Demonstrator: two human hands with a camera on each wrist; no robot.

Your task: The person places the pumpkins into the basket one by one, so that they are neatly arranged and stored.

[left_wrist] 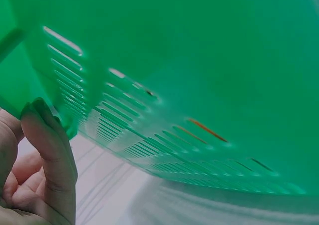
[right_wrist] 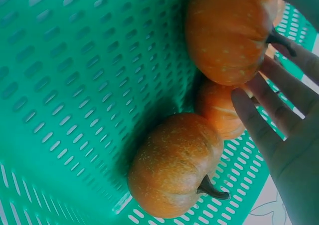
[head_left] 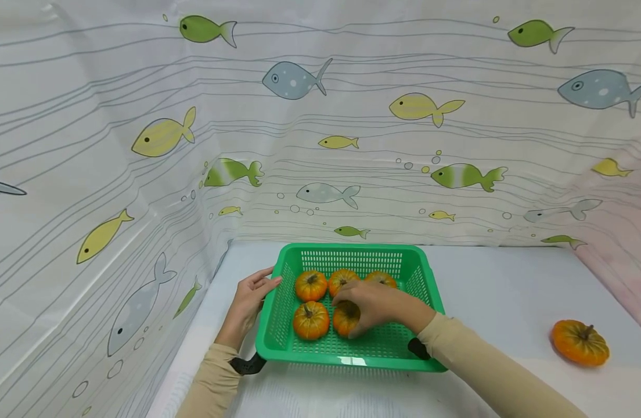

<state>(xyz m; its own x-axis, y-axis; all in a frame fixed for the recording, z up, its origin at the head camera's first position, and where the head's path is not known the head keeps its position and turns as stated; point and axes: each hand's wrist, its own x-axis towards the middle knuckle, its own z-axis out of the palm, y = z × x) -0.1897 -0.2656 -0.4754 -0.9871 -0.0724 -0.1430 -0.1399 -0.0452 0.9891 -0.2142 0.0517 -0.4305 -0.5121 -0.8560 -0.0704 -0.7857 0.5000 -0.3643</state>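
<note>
A green plastic basket [head_left: 310, 359] with slotted walls holds several small orange pumpkins. My left hand [head_left: 249, 299] grips its left rim, thumb above and fingers outside; the left wrist view shows fingers [left_wrist: 50, 140] against the green wall [left_wrist: 199, 60]. Inside the basket, my right hand [head_left: 378, 305] is curved round a pumpkin [head_left: 344, 320] in the near row, thumb on the near side. In the right wrist view that pumpkin [right_wrist: 227, 33] lies between thumb and fingers, its stem showing. Another pumpkin [head_left: 311, 321] sits just left of it.
Three pumpkins line the far row: left [head_left: 311, 285], middle [head_left: 342, 280] and right [head_left: 381, 278], the last partly behind my right hand. One more pumpkin [head_left: 580, 342] lies on the white table [head_left: 498, 302] right of the basket. A fish-patterned curtain [head_left: 373, 174] hangs behind and at the sides.
</note>
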